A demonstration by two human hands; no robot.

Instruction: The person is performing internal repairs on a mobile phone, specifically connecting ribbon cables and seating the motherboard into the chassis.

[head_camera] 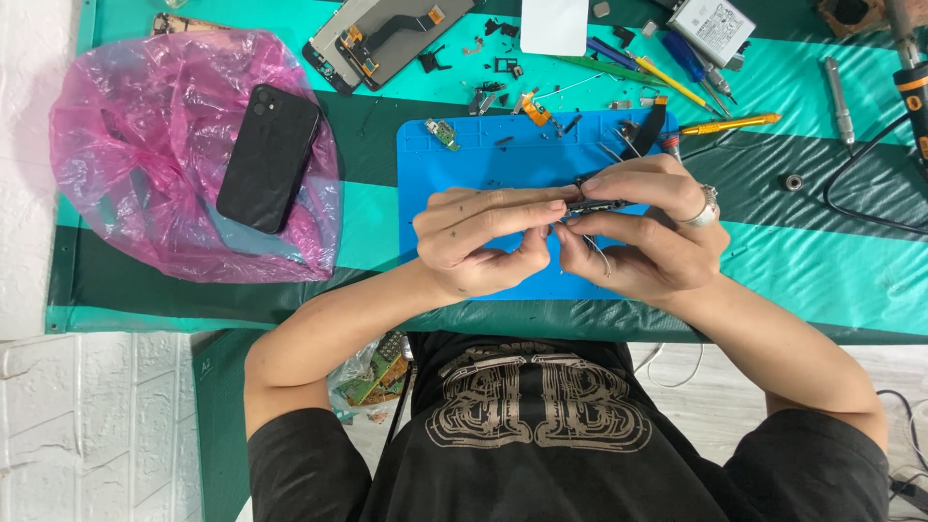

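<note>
Dark small part (592, 207) pinched between left hand (483, 237) and right hand (643, 232), above blue mat (464, 164)

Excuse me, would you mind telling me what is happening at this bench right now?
A person holds a small dark electronic part between the left hand and the right hand, pinching it with the fingertips above a blue work mat. A black phone lies face down on a pink plastic bag. Screwdrivers, small loose parts and an opened phone screen assembly lie scattered along the striped green table cover.
</note>
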